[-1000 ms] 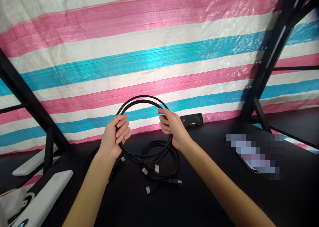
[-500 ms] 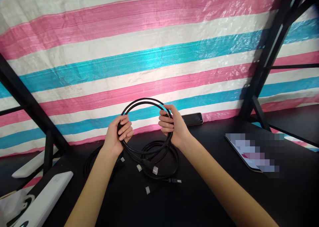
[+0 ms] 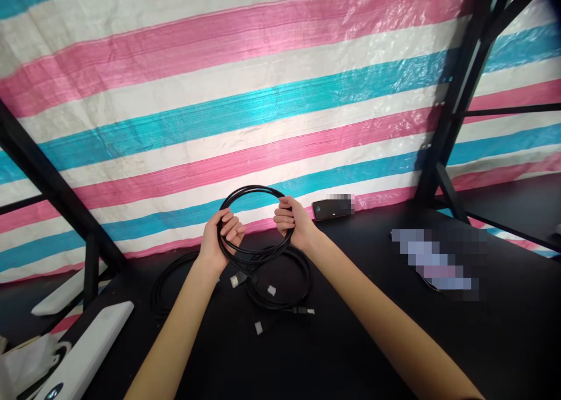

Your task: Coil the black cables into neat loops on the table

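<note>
A black cable, wound into several loops, is held up above the table between both hands. My left hand is closed round the left side of the coil, fingers curled inward. On the opposite side, my right hand grips the loops between thumb and fingers. Pale-capped connectors hang below the held coil. Just beneath it, a second coiled black cable lies on the table, with a plug at its lower right. Partly behind my left forearm lies another black cable coil.
On the black table, a phone leans near the striped sheet. A blurred-out device lies at right. White power-strip-like bars and a white item are at left. Black frame legs rise at both sides.
The held coil has tilted and narrowed, with its loops drawn closer together. Both hands have come slightly nearer each other. The camera view has shifted a little.
</note>
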`<state>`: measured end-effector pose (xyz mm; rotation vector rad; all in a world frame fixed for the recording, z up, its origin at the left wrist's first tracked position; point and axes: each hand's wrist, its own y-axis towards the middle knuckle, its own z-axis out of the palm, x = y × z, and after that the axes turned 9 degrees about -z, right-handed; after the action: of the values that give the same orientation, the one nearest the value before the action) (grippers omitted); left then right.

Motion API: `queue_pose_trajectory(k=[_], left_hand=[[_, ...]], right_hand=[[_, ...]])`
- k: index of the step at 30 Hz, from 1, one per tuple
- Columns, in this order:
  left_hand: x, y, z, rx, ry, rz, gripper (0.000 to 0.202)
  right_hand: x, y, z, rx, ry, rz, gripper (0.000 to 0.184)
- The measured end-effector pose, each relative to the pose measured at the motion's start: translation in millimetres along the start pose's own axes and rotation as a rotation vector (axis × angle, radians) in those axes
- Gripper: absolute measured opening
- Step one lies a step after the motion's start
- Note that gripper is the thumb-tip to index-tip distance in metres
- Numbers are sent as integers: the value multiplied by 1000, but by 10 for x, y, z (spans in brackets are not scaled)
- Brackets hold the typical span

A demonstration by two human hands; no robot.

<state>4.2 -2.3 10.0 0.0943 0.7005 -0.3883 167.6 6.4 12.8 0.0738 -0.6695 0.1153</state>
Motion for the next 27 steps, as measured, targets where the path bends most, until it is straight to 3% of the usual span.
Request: queue_pose_trajectory(k=[3,6,11,16,20,23,27], left_hand=[[26,72,-90,-139,-50,-8,31],[-38,53,-116,-171,-91,-4,29],[-159,-8,-113,-127,-137,-117,23],[-56,92,-221,-111,-86,-209,25],[57,168,-332,-148,434,-290,10],[51,160,-388,-239,933,-341,18],[9,146,-449,-372,1494,-428,13]], right_hand=[[-57,62,-87,47,-247,-41,26],[-87,107,-184,93,-715,-75,15],[-122,189,-357,218,-1239,276,5],[-195,245,-459,210,-1590,469,25],[-242,298,-547,142,-1743,670,33],[-276,368,-625,94,-1779,793,35],[-329,452,-698,63,-1796,900,35]])
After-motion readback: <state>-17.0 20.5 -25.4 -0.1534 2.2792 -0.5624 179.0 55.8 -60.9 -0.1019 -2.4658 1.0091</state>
